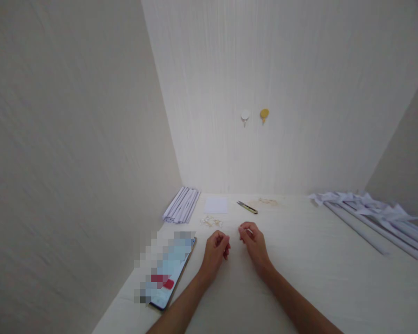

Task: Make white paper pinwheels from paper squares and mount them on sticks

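White tabletop (320, 269): left hand (216, 250) and right hand (254, 240) apart, fingers curled, any pinch unreadable; snips (248, 208) lie just beyond, presumably placed for easy reach.

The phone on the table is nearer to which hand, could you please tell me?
Left. The left hand is just to the right of the phone, apart from it; the right hand is farther right.

Behind the far edge of the white tabletop (320, 278) stands a pale, streaked back wall (209, 93) with two round hooks (264, 113), between greyer side walls (73, 139).
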### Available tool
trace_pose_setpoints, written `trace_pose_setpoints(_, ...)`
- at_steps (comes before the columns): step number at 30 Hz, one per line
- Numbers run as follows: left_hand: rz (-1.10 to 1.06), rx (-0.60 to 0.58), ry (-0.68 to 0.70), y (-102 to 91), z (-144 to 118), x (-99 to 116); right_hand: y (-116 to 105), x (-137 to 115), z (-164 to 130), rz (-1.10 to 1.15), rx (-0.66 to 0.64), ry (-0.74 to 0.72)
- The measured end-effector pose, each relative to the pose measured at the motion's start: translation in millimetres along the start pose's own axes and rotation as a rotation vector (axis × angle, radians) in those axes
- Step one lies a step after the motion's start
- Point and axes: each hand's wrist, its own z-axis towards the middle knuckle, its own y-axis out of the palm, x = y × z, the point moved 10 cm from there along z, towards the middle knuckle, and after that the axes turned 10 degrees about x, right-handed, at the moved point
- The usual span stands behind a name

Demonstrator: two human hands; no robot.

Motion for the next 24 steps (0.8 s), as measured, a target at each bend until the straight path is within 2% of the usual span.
trace_pose_setpoints(2, 0.165, 0.009, 0.085, -0.8, 9, 11, -3, 1, 1, 0.025, 0.022, 0.004)
trace_pose_setpoints(4, 0.557, 0.037, 0.224, 0.7, 29, 29, -8, 4, 3, 0.044, 0.053, 0.034)
trace_pose_setpoints(9, 0.899, -0.012, 0.338, 17.5, 102, 55, -13, 11, 3, 0.066, 0.121, 0.095)
trace_pose_setpoints(12, 1.120, -0.066, 0.357, 26.9, 136, 43, -13, 16, 3, 0.074, 0.130, 0.116)
trace_pose_setpoints(15, 1.331, -0.069, 0.315, 23.9, 153, 21, -12, 15, 3, 0.081, 0.130, 0.093)
trace_pose_setpoints(20, 1.519, -0.098, 0.230, 12.7, 156, -8, -14, 10, 2, 0.075, 0.151, 0.039)
trace_pose_setpoints(24, 1.565, -0.099, 0.239, 12.0, 153, -10, -12, 10, 2, 0.080, 0.137, 0.050)
